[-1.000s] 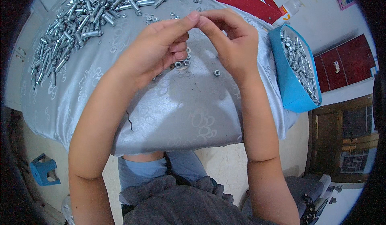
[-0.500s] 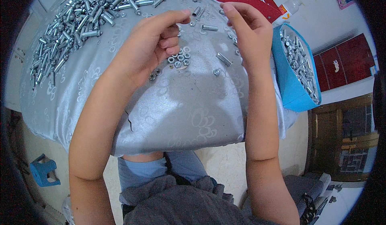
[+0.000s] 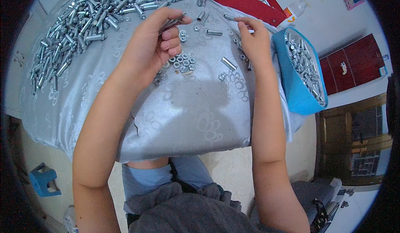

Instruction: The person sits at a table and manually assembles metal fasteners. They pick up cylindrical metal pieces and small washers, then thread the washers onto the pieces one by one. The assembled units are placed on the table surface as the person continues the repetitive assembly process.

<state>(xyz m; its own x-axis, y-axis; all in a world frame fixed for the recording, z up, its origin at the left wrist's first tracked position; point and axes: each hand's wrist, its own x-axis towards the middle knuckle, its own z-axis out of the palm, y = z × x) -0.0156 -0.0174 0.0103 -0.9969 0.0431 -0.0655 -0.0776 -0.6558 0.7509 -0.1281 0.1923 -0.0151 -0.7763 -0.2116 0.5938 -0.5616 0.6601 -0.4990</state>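
Note:
My left hand (image 3: 146,45) is closed over the table, with a thin metal bolt (image 3: 170,23) pinched between thumb and fingers. My fingers cover part of it. To the right, my right hand (image 3: 255,39) pinches one end of a small silver metal sleeve (image 3: 228,17), which points left. Between the hands lie a loose sleeve (image 3: 214,32), another sleeve (image 3: 228,63) and a single nut (image 3: 221,77). Just below my left fingers sits a cluster of silver nuts (image 3: 183,61). More small metal parts are partly hidden behind my right hand.
A large heap of metal sleeve anchors (image 3: 100,12) covers the table's far left. At the far right stand a red box (image 3: 246,3) and a blue fabric bin (image 3: 298,101), both holding metal parts. A plastic bottle (image 3: 295,11) is beside the red box. A patterned silvery cloth (image 3: 187,124) covers the table.
My left hand has turned slightly and drawn a little left, bringing the bolt into sight. My right hand has dropped slightly lower, and the sleeve in its fingers shows more fully.

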